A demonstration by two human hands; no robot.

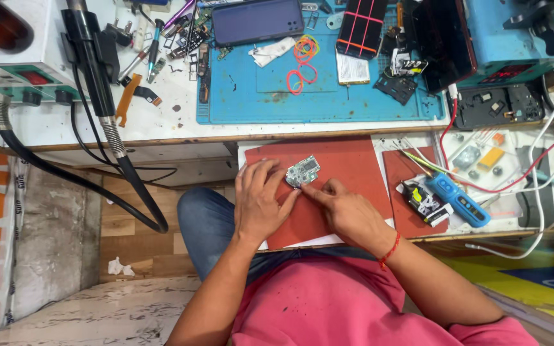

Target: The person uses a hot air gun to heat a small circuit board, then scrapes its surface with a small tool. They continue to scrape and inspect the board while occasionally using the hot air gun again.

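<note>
A small greenish circuit board [303, 172] lies on a red mat [347, 163] on a pull-out shelf in front of me. My left hand [261, 200] rests flat on the mat just left of the board, fingertips touching its left edge. My right hand [347, 210] comes in from the right, its index finger pressed against the board's lower edge. Neither hand lifts the board; both steady it on the mat. A red thread is tied around my right wrist.
A blue work mat [270, 90] on the upper bench carries a dark phone [258, 19], rubber bands [304, 61] and small parts. A hot-air handle with black hose [97, 83] hangs at left. A blue tool [456, 197] and cables lie at right.
</note>
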